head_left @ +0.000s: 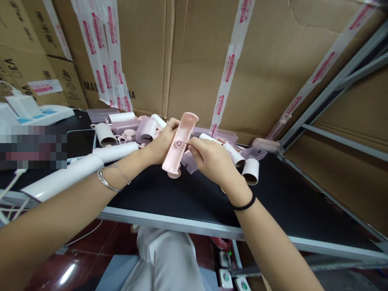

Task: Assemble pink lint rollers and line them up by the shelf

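Note:
My left hand (163, 140) is closed around the back of a pale pink, trough-shaped plastic part (184, 130), tilted with its hollow side towards me. A small round hub (178, 143) sits inside the trough near its middle. My right hand (210, 157) pinches something thin and dark at its fingertips, which reaches to the hub; its kind is too small to make out. Below the trough's lower end a round pink piece (173, 174) shows, partly hidden; I cannot tell whether it is joined on.
White tubes (119, 152) and lilac plastic sheets (228, 135) lie along the back of the black table (182, 198), against a cardboard wall (194, 72). A white power strip (48, 115) sits at left. Two white-and-brown tubes lie right of my right hand. A metal frame (333, 89) stands at right.

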Tool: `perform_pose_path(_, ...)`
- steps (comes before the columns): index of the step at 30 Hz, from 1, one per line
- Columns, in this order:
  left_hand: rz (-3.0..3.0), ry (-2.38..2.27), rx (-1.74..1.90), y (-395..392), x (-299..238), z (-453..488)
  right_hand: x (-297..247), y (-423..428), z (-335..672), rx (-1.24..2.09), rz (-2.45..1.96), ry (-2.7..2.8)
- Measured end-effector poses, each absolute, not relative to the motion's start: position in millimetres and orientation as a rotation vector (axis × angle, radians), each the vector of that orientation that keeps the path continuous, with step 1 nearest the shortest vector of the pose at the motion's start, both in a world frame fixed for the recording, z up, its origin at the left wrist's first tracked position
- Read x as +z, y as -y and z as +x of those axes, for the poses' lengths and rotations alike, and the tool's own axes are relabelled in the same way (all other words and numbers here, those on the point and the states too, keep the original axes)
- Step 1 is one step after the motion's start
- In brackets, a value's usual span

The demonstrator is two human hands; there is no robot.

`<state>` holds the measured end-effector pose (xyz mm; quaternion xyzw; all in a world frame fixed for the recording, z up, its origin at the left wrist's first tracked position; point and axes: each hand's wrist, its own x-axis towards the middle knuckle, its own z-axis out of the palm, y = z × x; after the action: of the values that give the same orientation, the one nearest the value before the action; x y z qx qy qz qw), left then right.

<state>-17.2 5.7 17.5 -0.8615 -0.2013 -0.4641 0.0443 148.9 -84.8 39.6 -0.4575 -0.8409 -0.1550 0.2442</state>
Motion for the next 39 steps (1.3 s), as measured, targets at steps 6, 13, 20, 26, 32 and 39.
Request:
perform_pose_path(6, -2.511, 0.607, -1.470, -1.6, 13.6, -20.0, 40.0, 85.4, 151.0, -0.370, -1.271, 2.205)
perform_pose_path(13, -2.644, 0.575, -1.505, 5.9, 18.9, -17.9, 40.3, 85.3, 150.5, -0.262, -1.296, 2.234)
perform_pose_path(20, -2.542, 0.642, -1.421, 5.5, 19.1, -19.4, 44.3, 91.1, 152.4, -0.401, -1.243, 2.269)
perform_pose_path(26, -2.403, 0.733, -1.549, -5.2, 13.2, -23.9, 48.0, 99.0, 146.7, -0.507, -1.463, 2.340)
perform_pose_path(32, -2.333, 0.634, -1.465, -4.1, 13.7, -22.7, 44.1, 96.4, 142.1, -0.549, -1.507, 2.343)
perform_pose_path(39, -2.248, 0.612, -1.419, -4.4, 12.1, -19.0, 44.7, 97.3, 142.3, -0.533, -1.493, 2.350)
